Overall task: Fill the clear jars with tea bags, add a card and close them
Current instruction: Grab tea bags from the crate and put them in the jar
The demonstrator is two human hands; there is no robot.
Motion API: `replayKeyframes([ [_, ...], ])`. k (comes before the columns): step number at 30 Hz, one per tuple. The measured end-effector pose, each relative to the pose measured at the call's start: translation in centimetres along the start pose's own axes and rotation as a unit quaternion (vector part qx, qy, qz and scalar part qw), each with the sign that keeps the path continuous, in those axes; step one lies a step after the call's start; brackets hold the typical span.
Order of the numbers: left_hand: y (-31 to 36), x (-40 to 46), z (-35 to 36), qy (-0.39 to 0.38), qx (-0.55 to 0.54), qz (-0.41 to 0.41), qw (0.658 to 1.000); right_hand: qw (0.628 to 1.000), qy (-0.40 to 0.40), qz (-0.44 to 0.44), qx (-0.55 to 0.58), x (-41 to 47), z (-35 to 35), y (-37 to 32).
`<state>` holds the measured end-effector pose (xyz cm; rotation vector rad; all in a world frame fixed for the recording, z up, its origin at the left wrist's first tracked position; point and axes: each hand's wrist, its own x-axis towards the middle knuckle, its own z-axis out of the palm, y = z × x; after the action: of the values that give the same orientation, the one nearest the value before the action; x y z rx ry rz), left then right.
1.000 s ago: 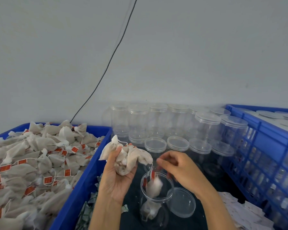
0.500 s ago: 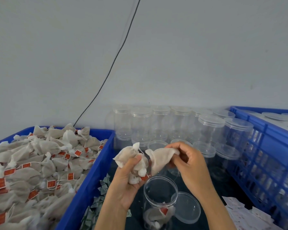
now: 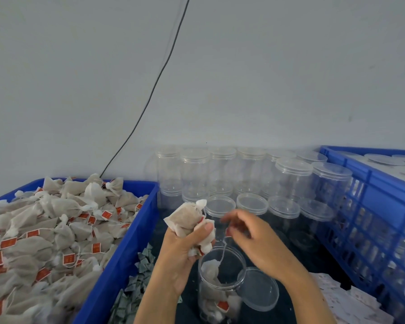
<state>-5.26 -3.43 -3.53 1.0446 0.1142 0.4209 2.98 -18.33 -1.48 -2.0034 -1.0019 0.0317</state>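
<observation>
While a tea bag (image 3: 212, 268) dangles by its string into the open clear jar (image 3: 221, 285) at the front of the dark worktop (image 3: 297, 253), I see my right hand (image 3: 255, 239) above it, fingers curled and pinching the string near its red tag. My left hand (image 3: 185, 249) grips a bunch of white tea bags (image 3: 188, 220) just left of the jar's mouth. Half a second ago both hands were together, the right pulling a bag from that bunch; now that bag hangs at the jar's rim. Inside the jar lie a few bags, one red tag showing low down. Its lid (image 3: 258, 288) lies flat just beside it on the right. At left, a blue crate (image 3: 117, 256) is heaped with tagged bags; behind stand rows of capped empty jars (image 3: 222, 169); at right, a blue slatted crate (image 3: 372, 206).
</observation>
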Motion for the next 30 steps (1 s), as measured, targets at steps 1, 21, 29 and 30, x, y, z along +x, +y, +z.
replayKeyframes([
  [1, -0.1, 0.0, 0.3, -0.007, 0.005, -0.003, 1.000, 0.998, 0.041, -0.013, 0.051, 0.0, -0.1, -0.2],
  [21, 0.1, -0.3, 1.2, 0.020, -0.083, -0.031, 0.996, 0.971, 0.213, -0.081, 0.070, 0.1, 0.4, -1.2],
  [29, 0.6, -0.1, -0.1, 0.070, -0.064, -0.007, 0.995, 0.999, 0.022, -0.026, -0.023, -0.5, -0.8, -0.9],
  [30, 0.6, -0.1, -0.2, 0.075, -0.056, -0.003, 0.996, 0.999, -0.002, -0.015, -0.031, -0.6, -0.6, -0.7],
])
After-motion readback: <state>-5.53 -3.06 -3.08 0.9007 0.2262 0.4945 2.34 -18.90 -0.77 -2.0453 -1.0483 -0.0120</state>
